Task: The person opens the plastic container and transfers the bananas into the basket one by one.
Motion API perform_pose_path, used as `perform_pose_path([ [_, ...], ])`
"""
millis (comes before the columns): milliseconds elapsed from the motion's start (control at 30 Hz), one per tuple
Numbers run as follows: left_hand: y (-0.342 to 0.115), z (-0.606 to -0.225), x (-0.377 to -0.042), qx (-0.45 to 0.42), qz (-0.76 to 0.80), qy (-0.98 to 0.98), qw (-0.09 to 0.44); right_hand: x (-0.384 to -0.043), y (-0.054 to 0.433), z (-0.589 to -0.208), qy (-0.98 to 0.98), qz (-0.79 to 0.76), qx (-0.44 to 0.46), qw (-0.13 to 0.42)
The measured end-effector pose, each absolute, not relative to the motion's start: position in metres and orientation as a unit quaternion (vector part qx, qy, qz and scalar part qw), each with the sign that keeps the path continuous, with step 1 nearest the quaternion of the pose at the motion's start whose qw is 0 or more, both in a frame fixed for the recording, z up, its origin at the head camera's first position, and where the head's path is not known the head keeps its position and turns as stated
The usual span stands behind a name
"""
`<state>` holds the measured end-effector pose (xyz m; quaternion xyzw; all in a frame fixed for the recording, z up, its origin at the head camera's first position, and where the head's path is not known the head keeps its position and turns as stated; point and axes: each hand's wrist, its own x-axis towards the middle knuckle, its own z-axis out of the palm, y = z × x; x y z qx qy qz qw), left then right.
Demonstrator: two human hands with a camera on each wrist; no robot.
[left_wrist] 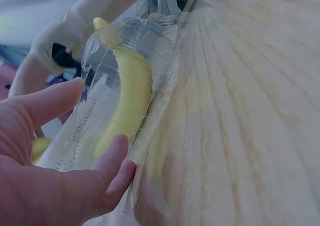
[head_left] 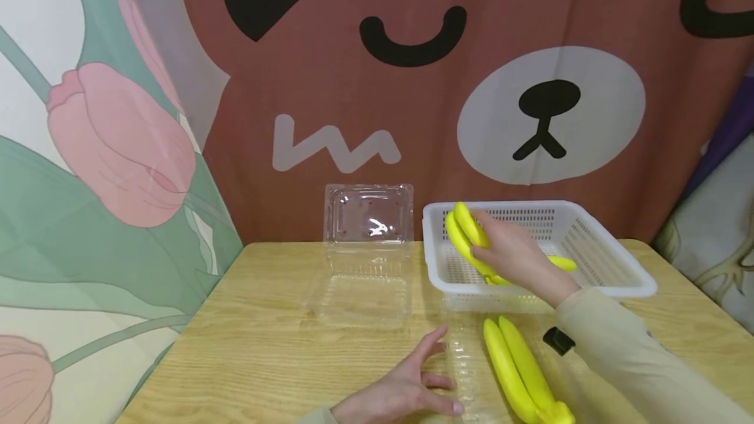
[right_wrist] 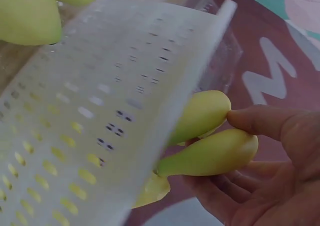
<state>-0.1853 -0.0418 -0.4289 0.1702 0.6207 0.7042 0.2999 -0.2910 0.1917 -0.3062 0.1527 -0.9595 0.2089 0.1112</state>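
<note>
My right hand [head_left: 512, 250] grips a yellow banana bunch [head_left: 465, 244] over the left part of a white perforated basket [head_left: 627, 288]. In the right wrist view, the thumb and fingers of that hand [right_wrist: 285, 156] hold the bananas [right_wrist: 210, 153] near their tips, beside the basket rim. Another banana [head_left: 562, 264] lies inside the basket. Nearer to me, a second banana bunch [head_left: 518, 368] lies in a clear plastic container [head_left: 464, 378]. My left hand [head_left: 400, 388] spreads its fingers at this container's left side; the left wrist view shows the fingertips against or very near the wall.
Farther back on the wooden table [head_left: 253, 345], another clear container [head_left: 365, 300] stands with its lid [head_left: 368, 214] raised, left of the basket. A small black object [head_left: 558, 341] shows by the right sleeve. A printed bear curtain [head_left: 330, 90] hangs behind the table.
</note>
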Motion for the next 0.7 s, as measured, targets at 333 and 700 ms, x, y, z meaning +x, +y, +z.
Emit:
perform_pose_path([
  [333, -0.041, -0.429, -0.187, 0.174, 0.699, 0.629, 0.293, -0.322, 0.18, -0.333, -0.969, 0.184, 0.153, 0.06],
  [700, -0.043, -0.428, -0.186, 0.174, 0.701, 0.622, 0.302, -0.334, 0.166, -0.346, -0.971, 0.186, 0.146, 0.044],
])
